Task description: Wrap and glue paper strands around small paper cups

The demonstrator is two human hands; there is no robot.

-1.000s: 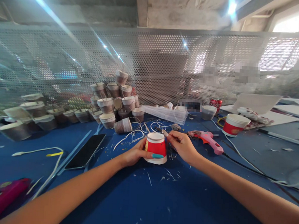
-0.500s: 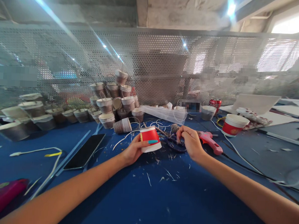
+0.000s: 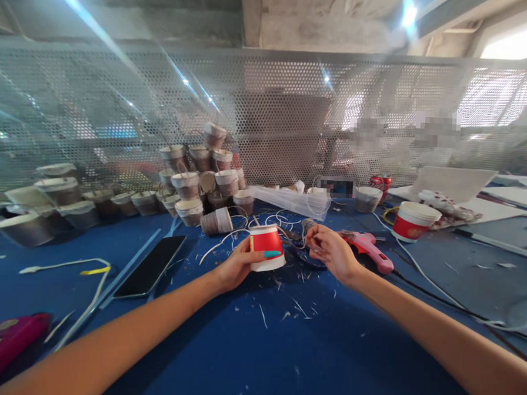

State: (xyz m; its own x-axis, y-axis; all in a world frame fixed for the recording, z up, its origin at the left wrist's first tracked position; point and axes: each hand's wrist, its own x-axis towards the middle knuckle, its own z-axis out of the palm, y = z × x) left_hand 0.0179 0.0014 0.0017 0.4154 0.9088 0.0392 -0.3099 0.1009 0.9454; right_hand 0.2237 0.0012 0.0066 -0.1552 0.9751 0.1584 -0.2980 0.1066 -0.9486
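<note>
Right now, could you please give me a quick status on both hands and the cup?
Left hand grips red paper cup, upside down, lifted. Right hand pinches something small beside it. Pink glue gun just behind.

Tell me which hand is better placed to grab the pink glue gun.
Right. The right hand lies just beside the pink plastic glue gun on the blue table, though it seems to pinch something small. The left hand is farther away, its grip full with the red-and-white paper cup.

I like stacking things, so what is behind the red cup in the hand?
Behind the red cup held by the left hand is a pile of brown-wrapped cups, stacked against the mesh screen. The cup hides the table right behind it.
</note>
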